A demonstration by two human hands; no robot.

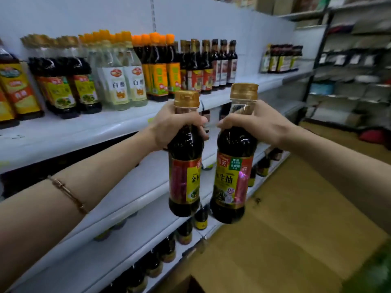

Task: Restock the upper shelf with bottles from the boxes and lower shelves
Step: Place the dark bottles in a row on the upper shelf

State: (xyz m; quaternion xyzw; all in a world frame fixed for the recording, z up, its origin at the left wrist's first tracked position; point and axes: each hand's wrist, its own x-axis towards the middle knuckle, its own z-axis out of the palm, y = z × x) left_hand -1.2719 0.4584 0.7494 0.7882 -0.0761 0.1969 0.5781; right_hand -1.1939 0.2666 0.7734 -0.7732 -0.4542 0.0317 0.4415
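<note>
I hold two dark soy sauce bottles with gold caps in front of the shelves. My left hand (175, 123) grips the neck of the left bottle (185, 178). My right hand (251, 121) grips the neck of the right bottle (231, 180). Both hang upright, side by side, just below the front edge of the upper shelf (84, 132). On that white shelf stand rows of sauce and vinegar bottles (118, 81), with a bare stretch of shelf (249, 81) between the dark bottles and a small group at the far right (279, 59).
Lower shelves (131, 208) hold more small dark bottles (184, 233). A cardboard box (285, 229) sits on the floor under my right arm. Dark racks with goods (351, 66) stand at the aisle's far end. A bracelet circles my left forearm.
</note>
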